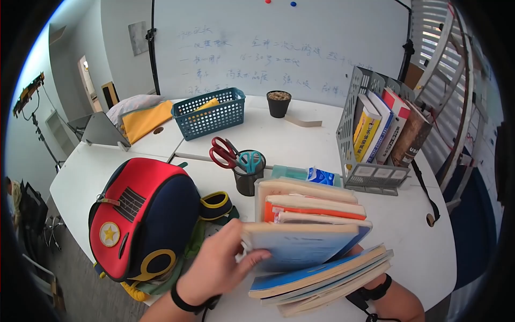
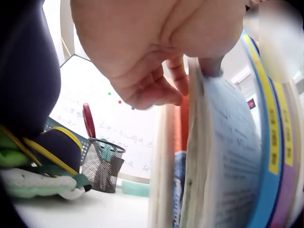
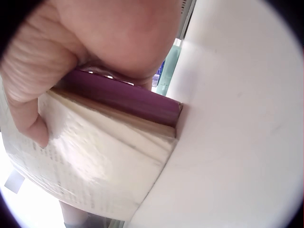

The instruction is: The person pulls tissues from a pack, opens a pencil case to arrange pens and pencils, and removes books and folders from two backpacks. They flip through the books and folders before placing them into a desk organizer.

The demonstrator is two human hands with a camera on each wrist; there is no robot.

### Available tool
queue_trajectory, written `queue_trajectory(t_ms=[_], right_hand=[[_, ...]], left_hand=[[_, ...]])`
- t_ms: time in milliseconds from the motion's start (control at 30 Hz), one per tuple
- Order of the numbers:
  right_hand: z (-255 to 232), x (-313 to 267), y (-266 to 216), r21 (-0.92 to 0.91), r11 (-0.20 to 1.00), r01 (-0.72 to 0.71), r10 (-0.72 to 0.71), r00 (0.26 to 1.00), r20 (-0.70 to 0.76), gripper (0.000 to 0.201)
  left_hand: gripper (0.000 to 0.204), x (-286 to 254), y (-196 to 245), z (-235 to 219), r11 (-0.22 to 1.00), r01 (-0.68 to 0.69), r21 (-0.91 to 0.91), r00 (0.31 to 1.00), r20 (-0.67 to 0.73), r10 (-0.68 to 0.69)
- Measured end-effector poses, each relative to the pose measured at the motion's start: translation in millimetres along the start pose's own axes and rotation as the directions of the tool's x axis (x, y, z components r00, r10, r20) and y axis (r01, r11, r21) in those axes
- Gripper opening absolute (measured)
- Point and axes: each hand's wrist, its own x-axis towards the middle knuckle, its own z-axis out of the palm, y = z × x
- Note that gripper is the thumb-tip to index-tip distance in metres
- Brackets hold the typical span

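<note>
Several books (image 1: 314, 199) stand upright in a row on the white table, one with an orange cover. My left hand (image 1: 221, 263) pinches a light-blue book (image 1: 300, 248) at its upper left corner, thumb on the cover and fingers behind. Nearer to me, a bundle of blue and pale books (image 1: 322, 276) leans back toward my body. My right hand (image 3: 95, 42) grips this bundle, its thumb pressed on a pale cover and its fingers around a purple spine (image 3: 123, 97). In the head view these books mostly hide the right hand.
A red and navy backpack (image 1: 147, 214) lies at the left. Behind the books stand a mesh pen cup (image 1: 248, 183) with scissors, a teal basket (image 1: 209, 115) and a small pot (image 1: 278, 107). A grey rack (image 1: 370, 180) with books is at the right.
</note>
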Motion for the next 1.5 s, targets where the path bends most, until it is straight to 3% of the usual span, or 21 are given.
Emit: queue_trajectory(t_ms=[33,67,100,233,300,367,433,467,500,567,633,733,833,900,967,1000,1067,1233,1300,1333,1500], right_hand=[[0,-7,10,0.0,1.0,0.0,0.0,1.0,0.0,0.058],[1,-12,25,-0.047,0.997,0.063,-0.063,0.998,0.017,0.059],[4,-8,27,-0.093,0.987,0.127,-0.124,0.992,0.038,0.061],[10,16,17,-0.073,0.994,0.086,-0.083,0.996,0.043,0.06],[12,20,12,-0.063,0.996,0.059,-0.057,0.998,0.036,0.06],[13,18,6,-0.055,0.998,0.028,-0.026,0.999,0.03,0.059],[4,3,3,-0.045,0.999,0.001,0.0,1.0,0.028,0.059],[5,9,-1,-0.039,0.999,-0.01,0.012,1.0,0.029,0.059],[10,17,-5,-0.034,0.999,-0.023,0.024,0.999,0.03,0.058],[11,25,-13,-0.026,0.998,-0.052,0.053,0.998,0.035,0.058],[7,22,-19,-0.019,0.996,-0.083,0.084,0.996,0.038,0.058],[5,6,-23,-0.004,0.992,-0.123,0.123,0.992,0.024,0.057],[3,11,-34,0.01,0.986,-0.164,0.164,0.986,0.01,0.056],[3,14,-40,0.022,0.982,-0.189,0.19,0.982,-0.004,0.056],[5,15,-42,0.092,0.975,-0.203,0.207,0.978,-0.032,0.056],[6,15,-43,0.158,0.963,-0.216,0.227,0.972,-0.056,0.057],[6,17,-44,0.147,0.968,-0.201,0.21,0.976,-0.052,0.056],[6,15,-40,0.168,0.962,-0.214,0.22,0.975,-0.022,0.054],[5,11,-34,0.165,0.958,-0.236,0.236,0.972,0.025,0.053],[6,11,-34,0.166,0.958,-0.235,0.235,0.972,0.024,0.053],[10,16,-38,0.11,0.981,-0.158,0.169,0.98,-0.103,0.055]], left_hand=[[0.041,-3,-2,-7,0.962,0.266,-0.063,0.962,0.074,-0.262],[0.034,-4,-13,-6,0.99,0.116,-0.076,0.991,0.068,-0.111],[0.034,-5,-12,-3,0.99,0.116,-0.075,0.992,0.066,-0.111],[0.023,-7,-5,12,0.983,0.14,-0.119,0.99,0.013,-0.139],[0.024,-11,-15,14,0.874,0.226,-0.429,0.974,0.088,-0.209],[0.029,-9,-20,5,0.811,0.188,-0.555,0.973,-0.007,-0.23],[0.034,-4,-27,-3,0.818,0.198,-0.539,0.928,-0.166,-0.334],[0.046,0,-35,-2,0.902,0.171,-0.395,0.949,-0.18,-0.259],[0.045,1,-36,3,0.928,0.189,-0.322,0.955,-0.16,-0.25],[0.029,-5,-58,12,0.933,0.272,-0.235,0.962,0.069,-0.263],[0.015,-4,-50,16,0.919,0.334,-0.209,0.943,0.062,-0.328],[0.013,-2,-48,13,0.97,0.223,-0.092,0.973,-0.045,-0.228],[0.009,-5,-28,-16,0.956,0.248,-0.158,0.938,-0.207,-0.278],[0.014,-17,-17,-35,0.907,0.077,-0.414,0.916,-0.33,-0.229],[0.023,-30,-17,-48,0.878,-0.184,-0.442,0.856,-0.51,-0.078],[0.023,-34,-15,-51,0.878,-0.185,-0.442,0.858,-0.509,-0.076],[0.034,-39,-11,-55,0.84,-0.357,-0.408,0.772,-0.635,0.019],[0.053,-59,-24,-78,0.746,-0.39,-0.54,0.843,-0.536,0.052],[0.065,-60,-25,-79,0.743,-0.515,-0.426,0.681,-0.73,0.053],[0.068,-74,-34,-94,0.747,-0.476,-0.465,0.783,-0.611,0.119],[0.075,-132,-95,-120,0.696,-0.466,-0.546,0.821,-0.56,0.11]])
